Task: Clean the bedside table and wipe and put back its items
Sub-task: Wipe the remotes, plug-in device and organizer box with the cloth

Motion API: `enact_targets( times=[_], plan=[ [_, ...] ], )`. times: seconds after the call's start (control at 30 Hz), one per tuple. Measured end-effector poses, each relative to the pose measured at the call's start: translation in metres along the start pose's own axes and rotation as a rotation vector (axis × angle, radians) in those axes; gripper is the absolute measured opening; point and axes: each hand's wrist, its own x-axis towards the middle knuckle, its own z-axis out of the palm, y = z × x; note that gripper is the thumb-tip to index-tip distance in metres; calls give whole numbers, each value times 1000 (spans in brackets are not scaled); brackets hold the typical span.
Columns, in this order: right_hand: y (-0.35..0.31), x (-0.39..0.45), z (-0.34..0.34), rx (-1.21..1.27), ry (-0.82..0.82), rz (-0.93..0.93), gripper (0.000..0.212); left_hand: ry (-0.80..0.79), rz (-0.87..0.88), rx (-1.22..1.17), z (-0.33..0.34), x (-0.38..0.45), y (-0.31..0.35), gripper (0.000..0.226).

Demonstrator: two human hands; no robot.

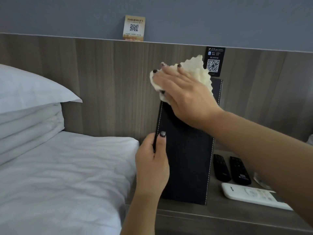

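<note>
Upright on the bedside table (186,216), whose top is grey-brown wood grain, stands a tall flat black box (186,158): a slim rectangle in a finely textured, leather-like covering with pale stitching run along its long edges. Its lower end rests on the table top and its upper end reaches toward twelve o'clock, against the wood-grain wall panel (105,85).

At the box's nine o'clock edge the left hand (152,165) grips it, thumb laid across the front face and the other fingers wrapped behind, out of sight. At the box's top the right hand (184,95) presses a cream cloth (198,72) against the front face; the cloth is nubbly, bunched, with a scalloped edge sticking out past the fingertips toward one o'clock. The fingers lie nearly straight and slightly spread over the cloth, while the thumb is tucked under it.

At three o'clock from the box's base, two black remotes (230,168) lie side by side on the table, long and smooth with rounded ends. Just nearer, at about four o'clock, lies a white remote (250,195), glossy plastic, partly covered by the right forearm.

At nine o'clock a bed (64,175) carries creased white sheets, a folded white duvet and a pillow (30,87). A gold WiFi card (134,28) stands on the panel's ledge at twelve o'clock, and a black QR sticker (214,61) sits on the panel beside the cloth.
</note>
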Motion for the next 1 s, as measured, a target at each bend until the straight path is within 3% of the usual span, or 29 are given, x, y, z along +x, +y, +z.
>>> enact_targets(
  times=[0.13, 0.2, 0.4, 0.53, 0.7, 0.87, 1.0],
  plan=[
    [12, 16, -12, 21, 29, 271, 38, 5, -16, 0, 6, -5, 14, 40],
    [1, 16, -10, 64, 49, 320, 42, 25, -30, -20, 5, -8, 17, 41],
    [-57, -36, -6, 203, -27, 219, 46, 97, -77, -67, 2, -9, 18, 37],
    [-22, -30, -15, 162, -59, 162, 40, 74, -62, -25, 4, -11, 23, 41],
    [37, -2, -28, 111, 51, 534, 30, 10, -48, -22, 11, -18, 30, 43],
    [-4, -22, -12, 107, -8, 313, 45, 11, -83, -36, 2, -11, 25, 47],
    [-11, -40, -16, 161, -67, 229, 42, -24, -75, -36, -3, -5, 24, 47]
  ],
)
